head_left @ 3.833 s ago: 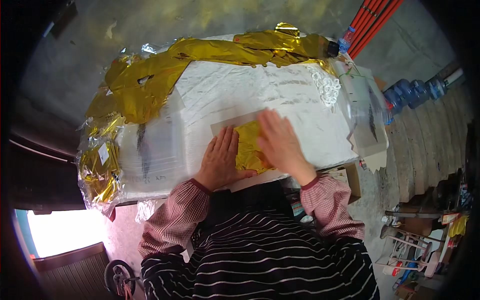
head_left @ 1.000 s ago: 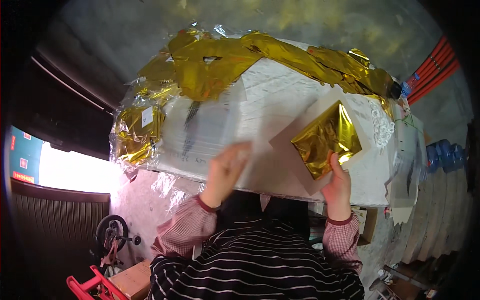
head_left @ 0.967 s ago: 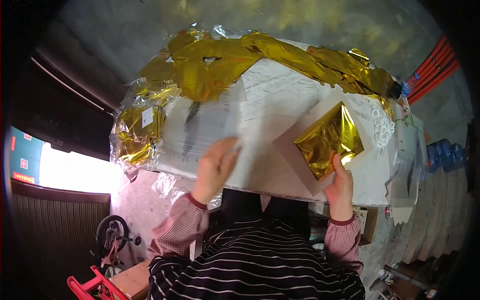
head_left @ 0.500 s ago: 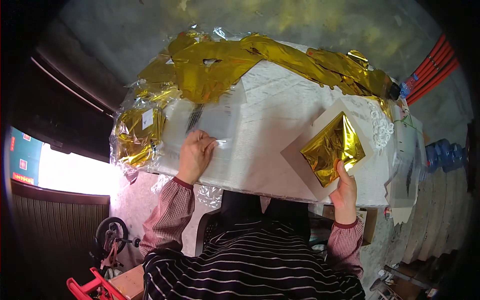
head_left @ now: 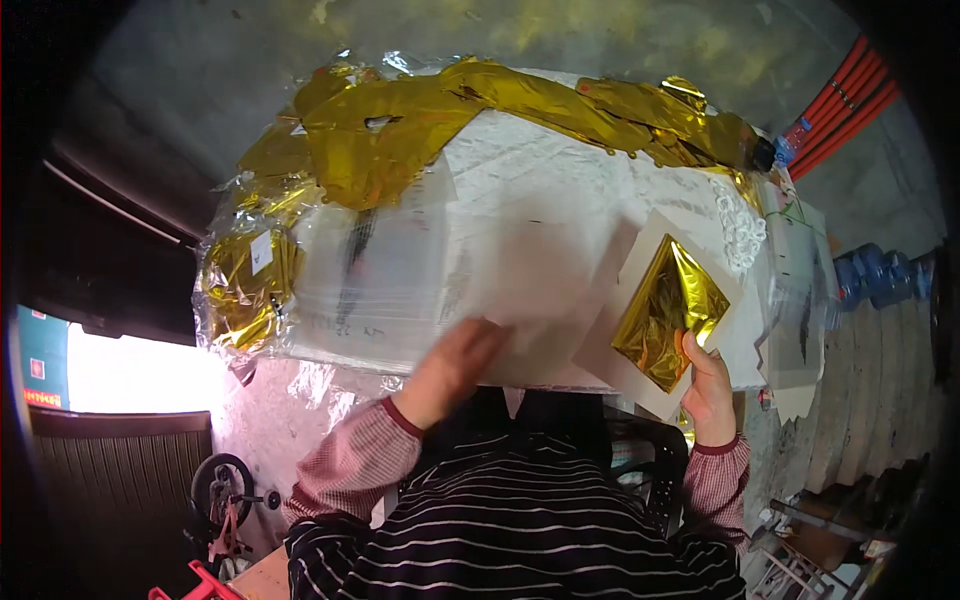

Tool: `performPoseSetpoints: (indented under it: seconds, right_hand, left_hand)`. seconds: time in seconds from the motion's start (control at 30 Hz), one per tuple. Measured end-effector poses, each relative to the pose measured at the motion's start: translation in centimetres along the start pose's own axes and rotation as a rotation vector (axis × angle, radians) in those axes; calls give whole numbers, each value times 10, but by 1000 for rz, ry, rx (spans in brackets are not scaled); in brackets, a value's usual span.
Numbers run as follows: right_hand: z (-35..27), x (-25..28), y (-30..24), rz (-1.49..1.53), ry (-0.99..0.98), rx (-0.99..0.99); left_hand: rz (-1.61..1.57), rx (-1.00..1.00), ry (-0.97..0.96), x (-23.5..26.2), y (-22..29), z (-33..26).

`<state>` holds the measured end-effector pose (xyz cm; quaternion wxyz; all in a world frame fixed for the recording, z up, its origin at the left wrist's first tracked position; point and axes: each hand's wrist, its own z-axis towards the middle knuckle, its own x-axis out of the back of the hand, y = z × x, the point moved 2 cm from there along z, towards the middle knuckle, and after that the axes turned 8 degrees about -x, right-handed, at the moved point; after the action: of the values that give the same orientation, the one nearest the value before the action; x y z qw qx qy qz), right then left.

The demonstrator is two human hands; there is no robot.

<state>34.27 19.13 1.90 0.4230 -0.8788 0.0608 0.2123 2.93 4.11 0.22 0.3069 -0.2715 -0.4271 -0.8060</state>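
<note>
My left hand (head_left: 455,370), blurred by motion, is closed at the near middle of the table. From its fingers a thin see-through plastic sleeve (head_left: 535,265) seems to stretch, smeared and hard to make out. On the right, my right hand (head_left: 708,385) pinches a folded gold foil piece (head_left: 660,330) together with a pale card (head_left: 648,243) under it, thumb on top. To the left lies a stack of clear plastic sleeves (head_left: 400,260) with dark print.
Gold foil sheets (head_left: 380,140) run along the table's far edge. A clear bag of gold foil (head_left: 255,290) lies at the left end. White rings (head_left: 738,225) and more clear sleeves (head_left: 790,300) are at the right. Blue water bottles (head_left: 875,278) stand beyond the table.
My left hand has moved right and nearer, away from the sleeve stack, apparently drawing a clear sleeve along. My right hand still grips the foil and card. The whole view has shifted slightly.
</note>
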Motion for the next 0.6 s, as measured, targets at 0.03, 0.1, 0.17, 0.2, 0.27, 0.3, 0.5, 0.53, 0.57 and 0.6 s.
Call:
performPoseSetpoints:
  seconds: [0.03,0.1,0.17,0.2,0.27,0.3,0.5,0.53,0.57,0.6]
  right_hand:
    - [-1,1,-2,-1,0,1]
    - [-3,5,-6,-30,-34,-76]
    - [-11,3,-6,-41,-11,-119]
    - [-15,3,-5,-50,9,-164]
    - [-15,10,-2,-94,-44,-245]
    - [-15,11,-1,-139,-96,-325]
    - [-7,-8,-29,-485,-196,-568]
    - [-4,-17,-32,-523,-219,-589]
    - [0,-23,-34,-560,-242,-609]
    - [2,-27,-37,-565,-265,-644]
  left_hand:
    - [0,0,1,-6,8,0]
    - [67,15,-3,-15,20,2]
    - [162,24,18,-10,21,2]
    - [217,10,22,-6,19,-1]
    - [274,-8,54,1,17,-3]
    - [275,-8,55,4,16,-4]
    - [313,-115,141,13,13,1]
    - [327,-135,131,14,13,0]
    - [341,-156,120,13,13,-2]
    - [340,-157,121,13,13,-2]
